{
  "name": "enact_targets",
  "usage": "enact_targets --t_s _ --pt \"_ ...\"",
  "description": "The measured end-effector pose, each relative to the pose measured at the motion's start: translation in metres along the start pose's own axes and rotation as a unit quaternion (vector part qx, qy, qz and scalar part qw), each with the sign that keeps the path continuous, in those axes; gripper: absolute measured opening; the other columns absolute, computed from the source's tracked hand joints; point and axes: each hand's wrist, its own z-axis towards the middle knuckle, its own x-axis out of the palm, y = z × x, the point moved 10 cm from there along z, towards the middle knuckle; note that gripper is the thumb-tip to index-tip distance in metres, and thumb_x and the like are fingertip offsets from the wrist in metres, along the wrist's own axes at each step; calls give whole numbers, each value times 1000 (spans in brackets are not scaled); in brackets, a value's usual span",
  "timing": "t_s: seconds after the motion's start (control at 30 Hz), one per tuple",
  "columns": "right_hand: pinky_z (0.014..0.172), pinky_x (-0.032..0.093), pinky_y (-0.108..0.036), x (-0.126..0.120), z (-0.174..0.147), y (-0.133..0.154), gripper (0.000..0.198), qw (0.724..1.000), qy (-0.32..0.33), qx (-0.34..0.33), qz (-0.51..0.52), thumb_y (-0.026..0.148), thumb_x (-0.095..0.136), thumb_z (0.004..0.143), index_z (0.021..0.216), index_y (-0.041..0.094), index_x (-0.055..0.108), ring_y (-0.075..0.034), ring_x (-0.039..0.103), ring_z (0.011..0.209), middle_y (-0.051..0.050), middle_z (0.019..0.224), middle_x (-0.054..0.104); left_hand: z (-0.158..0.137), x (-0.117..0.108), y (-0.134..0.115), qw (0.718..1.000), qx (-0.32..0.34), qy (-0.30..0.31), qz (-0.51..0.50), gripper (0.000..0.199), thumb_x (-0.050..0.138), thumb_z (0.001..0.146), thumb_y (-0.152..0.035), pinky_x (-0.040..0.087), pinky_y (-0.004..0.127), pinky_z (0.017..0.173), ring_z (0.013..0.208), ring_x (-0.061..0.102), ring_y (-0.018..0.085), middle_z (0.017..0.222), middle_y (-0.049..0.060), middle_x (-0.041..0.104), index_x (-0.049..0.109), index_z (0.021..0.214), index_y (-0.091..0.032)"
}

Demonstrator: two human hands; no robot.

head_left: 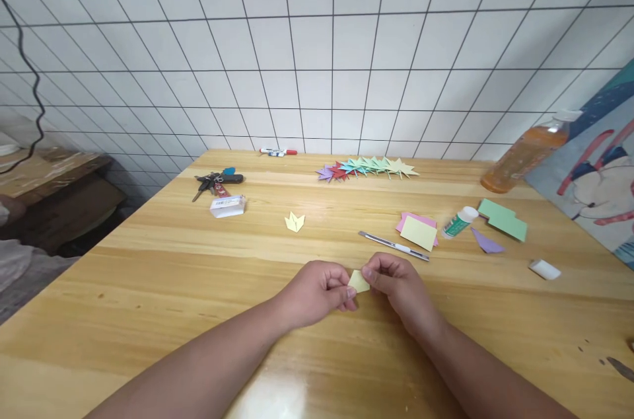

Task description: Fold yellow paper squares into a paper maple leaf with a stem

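A wooden table (148,313) carries everything here. Just beyond the hands lies a slim craft knife (393,246), and past it, slightly to the right, a small stack of pink and yellow paper sheets (417,231). Further right of those are a glue bottle (459,221) lying on its side, a purple paper triangle (487,242), green paper sheets (502,219) and a white eraser (544,269). A bottle of orange drink (525,153) lies tilted near the far right corner, against a painted picture (594,174). Straight ahead of the hands, some way off, sits a finished yellow folded shape (294,222). Far ahead, near the tiled wall (317,42), a row of folded paper pieces (366,168) in purple, red, teal and yellow-green overlaps in a line. To the far left of the hands are a bunch of keys (215,181), a small white box (228,205) and, by the wall, a marker pen (278,152). Nothing lies between the hands and the table edge nearest the person.

The left hand (317,290) is curled nearly shut, thumb and fingertips pinching the left edge of a small yellow paper piece (358,281). The right hand (393,280) is likewise curled, its thumb and forefinger pinching the piece's right side. The paper sits between the two hands, low over the table; whether it touches the wood cannot be told.
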Motion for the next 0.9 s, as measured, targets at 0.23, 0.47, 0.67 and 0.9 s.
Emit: enact_targets --t_s 0.23,0.47,0.67,0.9 --pt "55 36 -24 3 -1 9 24 996 23 -54 -74 37 64 73 63 17 57 -12 46 56 3 58 53 -6 2 -13 995 51 -10 79 20 60 77 -33 36 21 54 58 51 11 64 -1 60 63 72 -14" --pt "56 44 -24 7 -8 18 35 990 -9 -102 -99 30 63 74 107 23 53 -13 53 65 0 84 56 -3 -9 -7 998 31 -50 -22 29 60 76 -40 39 23 56 58 57 13 64 4 66 56 65 -14" --pt "56 45 -24 10 -10 22 15 979 11 -113 -169 24 59 78 93 21 57 -14 57 67 -1 78 62 -2 -17 -3 994 18 -63 -83 34 64 72 -45 43 25 60 59 59 14 66 6 67 60 76 -12" --pt "56 49 -23 11 -13 20 30 972 17 -126 -199 23 57 79 109 23 55 -13 59 66 -1 81 63 -3 -17 3 994 14 -69 -86 33 63 74 -41 43 25 59 59 60 14 64 6 67 48 61 -15"
